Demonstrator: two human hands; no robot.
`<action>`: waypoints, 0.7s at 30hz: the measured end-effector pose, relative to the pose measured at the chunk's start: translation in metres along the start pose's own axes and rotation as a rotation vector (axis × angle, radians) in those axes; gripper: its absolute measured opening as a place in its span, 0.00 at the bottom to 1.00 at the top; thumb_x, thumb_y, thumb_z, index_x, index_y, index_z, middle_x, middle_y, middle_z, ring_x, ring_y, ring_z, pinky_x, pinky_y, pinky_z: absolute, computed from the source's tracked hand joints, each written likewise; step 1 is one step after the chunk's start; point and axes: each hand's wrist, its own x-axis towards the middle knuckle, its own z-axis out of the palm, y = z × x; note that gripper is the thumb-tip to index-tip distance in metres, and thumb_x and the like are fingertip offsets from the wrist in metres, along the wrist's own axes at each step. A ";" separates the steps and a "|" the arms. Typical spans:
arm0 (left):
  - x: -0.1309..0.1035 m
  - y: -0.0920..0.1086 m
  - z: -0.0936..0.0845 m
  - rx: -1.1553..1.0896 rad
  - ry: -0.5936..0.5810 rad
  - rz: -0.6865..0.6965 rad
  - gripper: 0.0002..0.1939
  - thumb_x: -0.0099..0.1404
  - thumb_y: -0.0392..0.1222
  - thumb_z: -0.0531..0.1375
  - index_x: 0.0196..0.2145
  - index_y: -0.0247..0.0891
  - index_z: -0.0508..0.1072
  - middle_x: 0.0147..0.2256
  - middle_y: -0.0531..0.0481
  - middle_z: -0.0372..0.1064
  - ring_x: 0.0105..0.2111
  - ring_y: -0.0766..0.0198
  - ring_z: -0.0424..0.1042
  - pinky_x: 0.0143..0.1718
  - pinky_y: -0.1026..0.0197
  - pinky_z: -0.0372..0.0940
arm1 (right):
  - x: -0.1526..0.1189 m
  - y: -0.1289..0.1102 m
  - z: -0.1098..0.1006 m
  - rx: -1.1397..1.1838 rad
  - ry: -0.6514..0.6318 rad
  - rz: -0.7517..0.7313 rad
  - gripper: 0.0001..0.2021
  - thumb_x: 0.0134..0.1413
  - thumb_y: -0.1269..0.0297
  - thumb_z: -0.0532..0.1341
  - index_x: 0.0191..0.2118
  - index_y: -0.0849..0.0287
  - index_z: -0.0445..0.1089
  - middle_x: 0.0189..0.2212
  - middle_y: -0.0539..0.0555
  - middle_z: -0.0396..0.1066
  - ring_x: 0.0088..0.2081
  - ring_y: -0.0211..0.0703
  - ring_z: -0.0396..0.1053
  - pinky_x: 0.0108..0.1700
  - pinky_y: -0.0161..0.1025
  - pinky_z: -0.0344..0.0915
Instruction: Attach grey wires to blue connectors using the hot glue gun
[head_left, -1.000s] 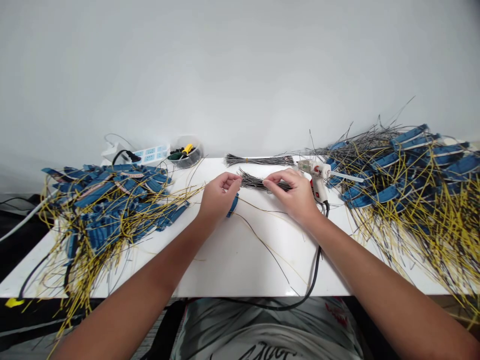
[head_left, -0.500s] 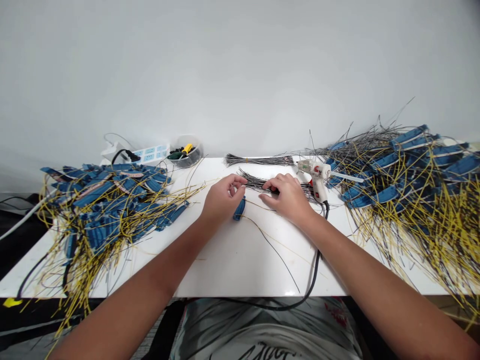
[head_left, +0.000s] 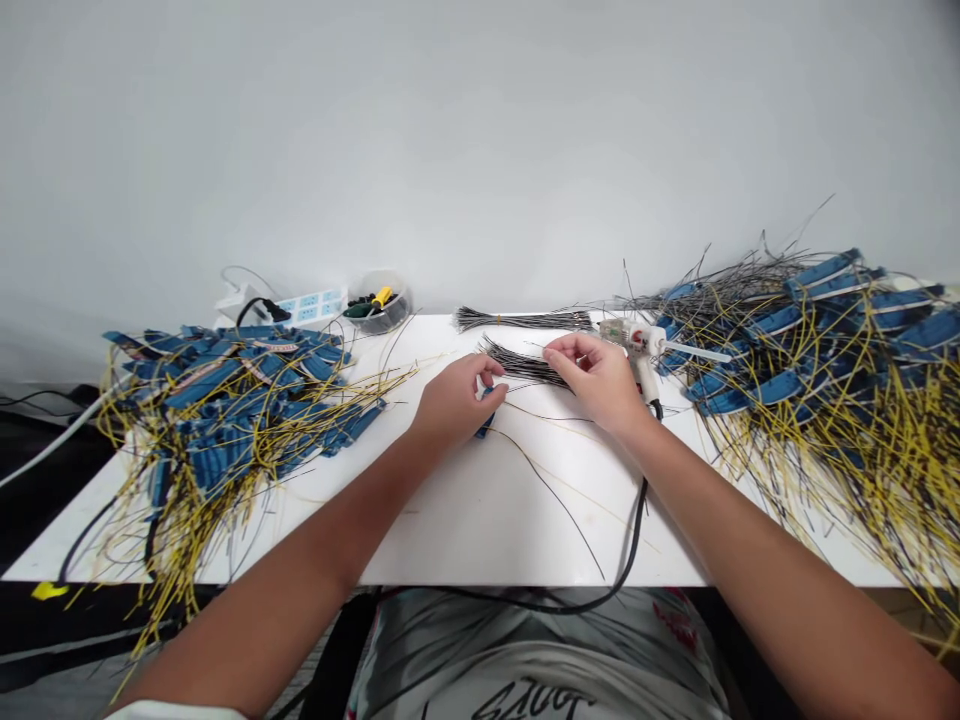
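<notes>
The left hand [head_left: 459,400] and the right hand [head_left: 596,380] sit close together at the centre of the frame, and the step in hand looks like drawing out a single strand [head_left: 534,345]; the next move seems to call for a light, steady fingertip grip, so that neighbouring wires do not tangle. At the far left, a heap of blue strips [head_left: 206,390] with yellow and dark wires spreads across the desk [head_left: 480,520], some of the wires trailing over its front edge. Behind that heap, in the left half of the frame, are a power strip [head_left: 311,305] and, just to its right, a clear tub [head_left: 397,318] with a yellow-handled tool in it. Right of these, the left hand is half closed, its fingers loosely curled; it partly covers a small blue piece [head_left: 489,408] at centre, and whether it grips that piece I cannot tell. A loose bundle [head_left: 517,362] of dark wires lies just beyond, and farther back a tied bundle [head_left: 529,320] lies near the wall. The right hand has thumb and forefinger pinched together, apparently on the strand, over the loose bundle's right part. Right of centre, partly behind that hand, lies a glue gun [head_left: 640,340], its cord looping toward the lower centre. Another heap of blue pieces [head_left: 776,388] and wires fills the right side.
</notes>
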 end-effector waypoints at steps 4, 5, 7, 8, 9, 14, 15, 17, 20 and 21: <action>0.000 -0.002 0.000 0.055 -0.017 0.062 0.10 0.65 0.50 0.65 0.41 0.44 0.77 0.38 0.53 0.75 0.39 0.59 0.69 0.38 0.56 0.61 | 0.001 0.006 0.004 -0.022 -0.051 -0.021 0.10 0.60 0.57 0.67 0.38 0.58 0.78 0.29 0.49 0.68 0.31 0.39 0.62 0.34 0.38 0.56; 0.000 -0.002 0.001 0.077 -0.023 0.078 0.09 0.65 0.49 0.66 0.39 0.43 0.77 0.38 0.52 0.75 0.40 0.58 0.70 0.39 0.56 0.61 | 0.001 0.006 0.005 -0.033 -0.058 -0.030 0.09 0.61 0.57 0.66 0.38 0.58 0.78 0.29 0.49 0.69 0.31 0.39 0.62 0.34 0.38 0.56; 0.001 -0.002 0.001 0.101 -0.015 0.105 0.07 0.65 0.47 0.65 0.34 0.42 0.77 0.37 0.51 0.74 0.42 0.56 0.70 0.40 0.55 0.61 | 0.001 0.006 0.005 -0.042 -0.052 -0.051 0.09 0.62 0.57 0.65 0.39 0.58 0.77 0.29 0.49 0.69 0.32 0.39 0.62 0.34 0.38 0.57; 0.001 -0.002 0.001 0.098 0.004 0.115 0.07 0.66 0.46 0.65 0.34 0.42 0.77 0.37 0.51 0.74 0.43 0.56 0.70 0.41 0.55 0.61 | 0.000 0.005 0.005 -0.039 -0.041 -0.058 0.09 0.63 0.57 0.65 0.39 0.57 0.77 0.30 0.49 0.69 0.32 0.39 0.62 0.34 0.38 0.57; 0.001 -0.001 0.001 0.085 0.034 0.127 0.07 0.68 0.46 0.64 0.34 0.41 0.77 0.37 0.51 0.75 0.44 0.56 0.69 0.42 0.55 0.61 | 0.000 0.004 0.005 -0.039 -0.029 -0.064 0.09 0.64 0.57 0.64 0.39 0.57 0.76 0.31 0.50 0.69 0.32 0.39 0.63 0.35 0.38 0.58; 0.001 0.004 -0.003 -0.096 0.156 0.184 0.07 0.69 0.47 0.66 0.36 0.42 0.79 0.36 0.52 0.76 0.40 0.60 0.70 0.41 0.57 0.63 | -0.003 -0.002 0.004 -0.081 -0.087 -0.179 0.06 0.65 0.60 0.65 0.39 0.55 0.77 0.36 0.52 0.74 0.40 0.43 0.69 0.42 0.40 0.62; 0.000 0.006 -0.004 -0.143 0.158 0.182 0.08 0.68 0.48 0.67 0.36 0.43 0.80 0.35 0.53 0.77 0.38 0.60 0.70 0.40 0.58 0.63 | -0.004 -0.002 0.005 -0.082 -0.124 -0.219 0.05 0.64 0.61 0.65 0.39 0.54 0.78 0.37 0.52 0.75 0.42 0.44 0.70 0.45 0.41 0.63; 0.000 0.007 -0.004 -0.214 0.153 0.167 0.09 0.66 0.50 0.69 0.36 0.43 0.80 0.34 0.53 0.77 0.36 0.61 0.70 0.37 0.59 0.63 | -0.005 -0.003 0.007 -0.059 -0.182 -0.268 0.04 0.64 0.62 0.66 0.39 0.53 0.78 0.39 0.52 0.77 0.46 0.45 0.71 0.49 0.42 0.64; -0.001 0.008 -0.004 -0.266 0.143 0.124 0.12 0.64 0.54 0.71 0.35 0.44 0.82 0.34 0.53 0.78 0.34 0.62 0.69 0.36 0.59 0.64 | -0.006 -0.003 0.010 -0.009 -0.211 -0.215 0.04 0.64 0.62 0.67 0.41 0.53 0.79 0.39 0.51 0.78 0.44 0.45 0.73 0.47 0.42 0.65; -0.001 0.009 -0.003 -0.279 0.140 0.107 0.12 0.64 0.54 0.71 0.35 0.44 0.82 0.34 0.53 0.78 0.34 0.62 0.69 0.36 0.59 0.64 | -0.007 -0.002 0.011 0.000 -0.215 -0.186 0.04 0.64 0.61 0.67 0.41 0.53 0.79 0.39 0.51 0.78 0.43 0.44 0.73 0.46 0.42 0.65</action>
